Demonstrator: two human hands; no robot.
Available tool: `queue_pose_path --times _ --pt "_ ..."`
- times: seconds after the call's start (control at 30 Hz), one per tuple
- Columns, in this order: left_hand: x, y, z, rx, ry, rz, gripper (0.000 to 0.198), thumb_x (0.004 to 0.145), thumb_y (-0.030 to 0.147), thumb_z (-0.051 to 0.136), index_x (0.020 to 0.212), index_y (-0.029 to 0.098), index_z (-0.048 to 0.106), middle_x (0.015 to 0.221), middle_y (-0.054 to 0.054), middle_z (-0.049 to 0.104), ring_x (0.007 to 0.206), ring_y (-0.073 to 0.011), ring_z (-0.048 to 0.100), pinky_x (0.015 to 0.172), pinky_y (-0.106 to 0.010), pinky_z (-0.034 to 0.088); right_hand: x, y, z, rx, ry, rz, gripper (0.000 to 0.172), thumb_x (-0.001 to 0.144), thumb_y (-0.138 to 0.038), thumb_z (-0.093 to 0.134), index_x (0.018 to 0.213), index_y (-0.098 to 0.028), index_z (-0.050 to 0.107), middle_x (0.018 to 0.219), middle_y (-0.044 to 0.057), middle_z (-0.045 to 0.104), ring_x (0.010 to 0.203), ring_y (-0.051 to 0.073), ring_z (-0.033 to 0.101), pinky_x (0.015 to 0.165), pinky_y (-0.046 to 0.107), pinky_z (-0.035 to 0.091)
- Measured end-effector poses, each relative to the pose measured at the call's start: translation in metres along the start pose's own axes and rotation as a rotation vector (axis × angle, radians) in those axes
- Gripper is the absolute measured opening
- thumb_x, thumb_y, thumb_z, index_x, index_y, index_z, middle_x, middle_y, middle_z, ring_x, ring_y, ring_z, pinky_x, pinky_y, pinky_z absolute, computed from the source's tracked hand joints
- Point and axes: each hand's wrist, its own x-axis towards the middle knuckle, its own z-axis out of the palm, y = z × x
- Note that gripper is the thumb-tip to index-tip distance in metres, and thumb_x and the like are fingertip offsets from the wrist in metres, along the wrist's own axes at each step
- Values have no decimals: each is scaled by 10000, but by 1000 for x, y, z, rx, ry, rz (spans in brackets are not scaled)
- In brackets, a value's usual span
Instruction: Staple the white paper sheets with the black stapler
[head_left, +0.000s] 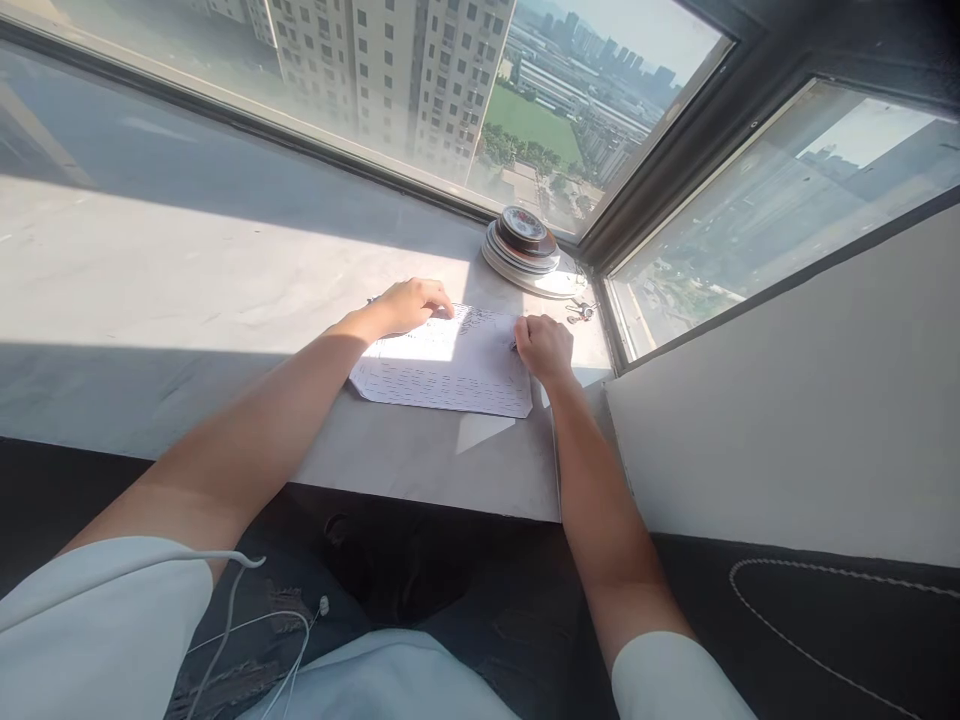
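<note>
**Two hands on a written sheet at the window sill**

A sheet [442, 378] covered in lines of handwriting lies flat on the sill [187, 290], near its front edge and towards the right corner. The left hand [409, 305] rests palm down on the sheet's top left corner, fingers loosely bent, gripping nothing. The right hand [544, 347] is curled into a fist at the sheet's right edge. A dark tip shows at its thumb side, but whether it holds anything is unclear. Behind the hands, in the window corner, stands a stack of plates [525, 255], with keys [579, 312] just beside it. A white cable [247, 620] hangs over the lap.
</note>
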Motion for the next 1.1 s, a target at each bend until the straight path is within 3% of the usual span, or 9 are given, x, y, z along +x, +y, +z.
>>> queue_pose_path --times 0.47,0.77,1.1 --pt "0 -1 1 -1 -10 8 397 865 100 504 1012 256 839 1129 -55 756 975 -201 676 836 -357 476 1 -10 1 -152 -21 84 483 1065 -298 349 672 -195 612 754 81 587 777 223 517 788 367 358" --pt "1 -5 3 19 -2 22 372 883 124 509 1013 248 835 1132 -53 759 954 -197 669 801 -353 479 1 -13 9 -206 -3 95 527 1057 -273 349 624 -191 637 692 72 564 668 199 468 836 391 383" --pt "1 -6 3 28 0 9 394 863 122 509 1021 262 841 1139 -51 761 960 -193 666 812 -344 470 1 -12 14 -257 35 57 515 1047 -260 350 677 -181 700 691 79 582 709 220 503 858 402 389"
